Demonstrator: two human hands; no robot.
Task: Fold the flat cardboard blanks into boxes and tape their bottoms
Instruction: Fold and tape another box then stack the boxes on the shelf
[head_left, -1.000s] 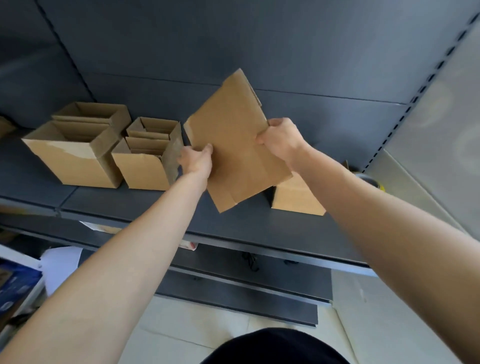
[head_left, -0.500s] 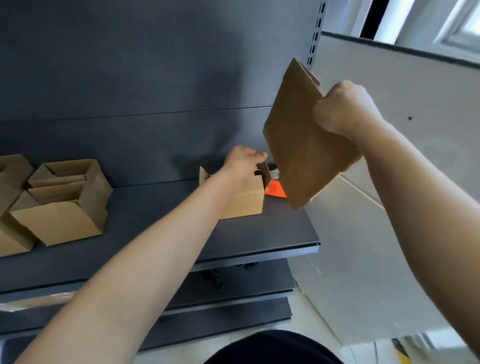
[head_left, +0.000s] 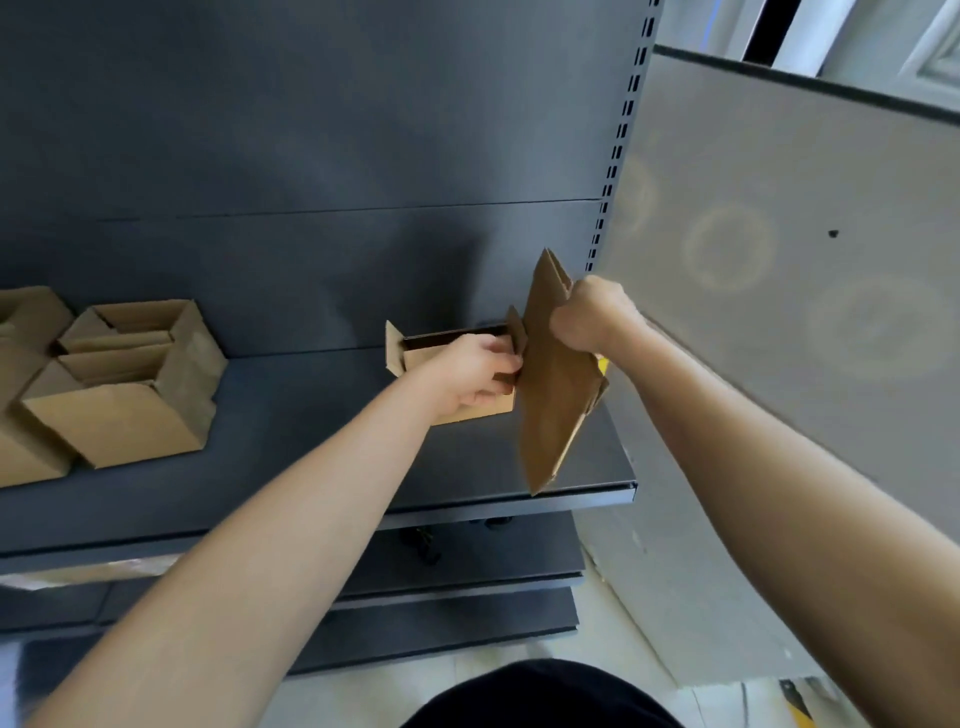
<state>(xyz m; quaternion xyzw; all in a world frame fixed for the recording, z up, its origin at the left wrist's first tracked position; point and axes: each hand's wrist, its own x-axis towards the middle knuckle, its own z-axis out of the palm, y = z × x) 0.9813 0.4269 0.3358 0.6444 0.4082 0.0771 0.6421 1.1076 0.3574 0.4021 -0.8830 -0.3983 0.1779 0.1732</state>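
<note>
head: flat blank (head_left: 550, 415) in right hand (head_left: 592, 314)

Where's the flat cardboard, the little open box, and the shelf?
flat cardboard (head_left: 550, 415), head view, middle of its broad face.
open box (head_left: 420, 357), head view, front wall near its left flap.
shelf (head_left: 322, 415), head view, bare top surface.

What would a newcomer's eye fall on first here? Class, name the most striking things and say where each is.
The right hand grips a flat cardboard blank, held on edge at the right end of the dark shelf. The left hand is at a small open box beside it. Folded open boxes cluster at the shelf's left.
</note>
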